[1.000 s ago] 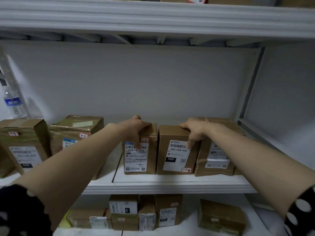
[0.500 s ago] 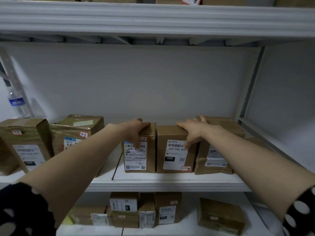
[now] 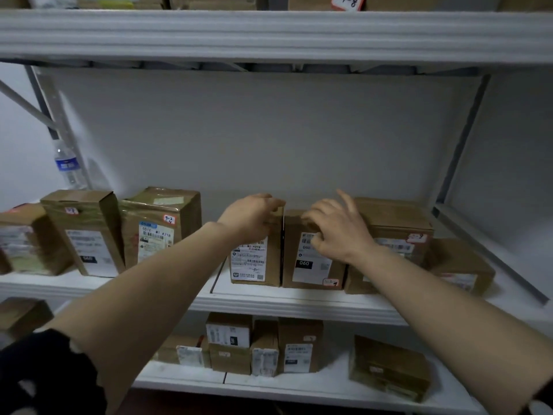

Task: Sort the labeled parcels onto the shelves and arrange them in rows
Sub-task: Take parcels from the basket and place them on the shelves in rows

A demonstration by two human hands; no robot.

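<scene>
White steel shelving fills our view. On the middle shelf (image 3: 299, 307), our left hand (image 3: 254, 220) clasps the top of the barcode parcel (image 3: 254, 265), steadying it upright with its label facing out. At its three o'clock, almost touching, stands the 060 parcel (image 3: 308, 271). Our right hand (image 3: 338, 235) rests on it loose-fingered, probably to close the row against the larger parcel (image 3: 398, 223) at three o'clock.

A parcel storeroom: white metal shelving (image 3: 269, 307) holding rows of labeled cardboard parcels (image 3: 311, 259).
</scene>
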